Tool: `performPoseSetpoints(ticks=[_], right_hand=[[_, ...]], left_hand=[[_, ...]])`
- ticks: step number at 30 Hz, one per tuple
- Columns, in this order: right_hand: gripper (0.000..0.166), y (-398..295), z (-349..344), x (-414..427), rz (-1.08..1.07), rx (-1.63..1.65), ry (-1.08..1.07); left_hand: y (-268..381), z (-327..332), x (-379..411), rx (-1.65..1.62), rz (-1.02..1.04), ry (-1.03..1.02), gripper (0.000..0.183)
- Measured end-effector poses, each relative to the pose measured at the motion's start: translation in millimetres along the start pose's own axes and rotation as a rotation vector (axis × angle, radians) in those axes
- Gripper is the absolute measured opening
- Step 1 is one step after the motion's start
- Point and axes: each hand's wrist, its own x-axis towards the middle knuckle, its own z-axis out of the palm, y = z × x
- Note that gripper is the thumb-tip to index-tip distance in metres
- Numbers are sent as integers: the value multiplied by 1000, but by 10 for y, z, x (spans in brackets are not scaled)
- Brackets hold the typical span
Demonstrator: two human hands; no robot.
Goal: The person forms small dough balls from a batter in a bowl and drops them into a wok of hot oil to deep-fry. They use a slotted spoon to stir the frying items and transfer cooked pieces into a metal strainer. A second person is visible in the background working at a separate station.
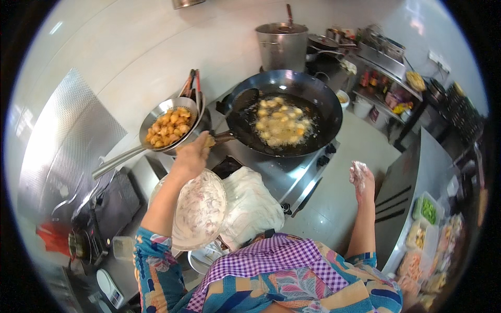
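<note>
My left hand point(191, 158) grips the end of the wok's handle point(224, 136), with a bit of yellowish-brown material at the fingers. In the black wok point(327, 113), several pale golden pieces point(283, 121) bubble in dark oil. A dark utensil head rests against its left wall. Left of the wok, a metal strainer point(146, 121) holds browned fried pieces point(172, 127). Below my left forearm is a bowl point(180, 236) coated inside with floury, pinkish-white residue. My right hand point(362, 178), dusted white, hangs over the floor with fingers curled; whether it holds anything is unclear.
A white cloth point(254, 199) lies before the steel stove point(270, 172). Behind the wok stands a tall stockpot point(283, 51). Tongs point(191, 82) stand behind the strainer. On the right counter point(420, 156) are tubs of chopped greens point(428, 211) and other food. A scale point(109, 287) sits lower left.
</note>
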Motion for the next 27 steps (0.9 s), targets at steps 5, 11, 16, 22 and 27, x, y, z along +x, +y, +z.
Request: performPoseSetpoints(ticks=[5, 11, 16, 22, 27], right_hand=[[19, -35, -72, 114, 17, -110, -29], [18, -41, -329, 355, 15, -22, -108], [15, -88, -449, 437, 90, 1, -146], [15, 16, -546, 468, 136, -36, -236], [16, 49, -406, 324, 187, -74, -244]], left_hand=[[148, 114, -24, -1095, -481, -396, 48], [75, -246, -241, -995, -545, -16, 48], [-964, -371, -416, 39, -598, 463, 47], [-1662, -446, -712, 500, -815, 200, 47], [-1938, -288, -998, 550, -920, 380, 59]])
